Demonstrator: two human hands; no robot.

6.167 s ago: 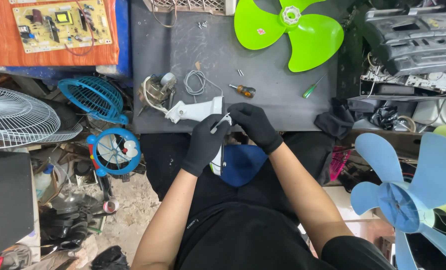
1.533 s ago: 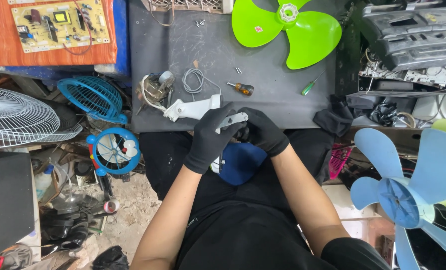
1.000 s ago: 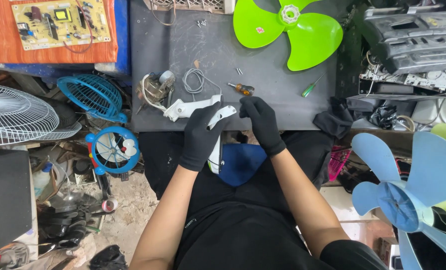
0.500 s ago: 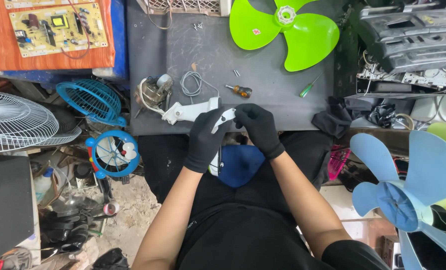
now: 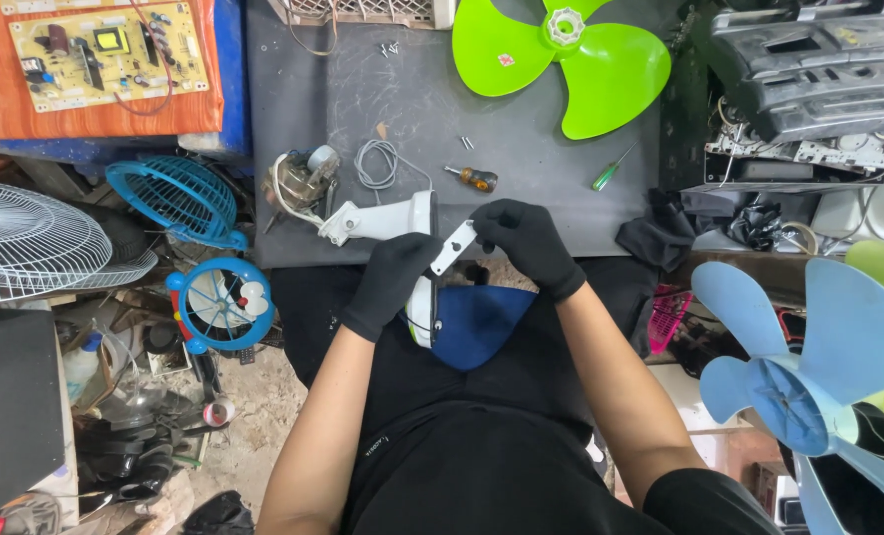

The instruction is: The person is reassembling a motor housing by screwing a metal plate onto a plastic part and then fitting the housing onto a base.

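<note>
Matt dark desk [image 5: 521, 109], mostly plastic parts on it.
Both hands, left hand [image 5: 394, 282] and right hand [image 5: 529, 241], in matt black knit cloth gloves, on a small smooth white plastic piece [image 5: 453, 248]. Above the piece: glossy green plastic fan blade [image 5: 571, 54]; screwdriver [image 5: 473, 178] with glossy amber handle, metal shaft. Left of it: bare-metal motor [image 5: 303, 180]. White plastic housing [image 5: 380, 218], smooth, slight sheen.

A small pale square label [image 5: 504, 59] sits on the green fan blade [image 5: 571, 54], top centre
</note>
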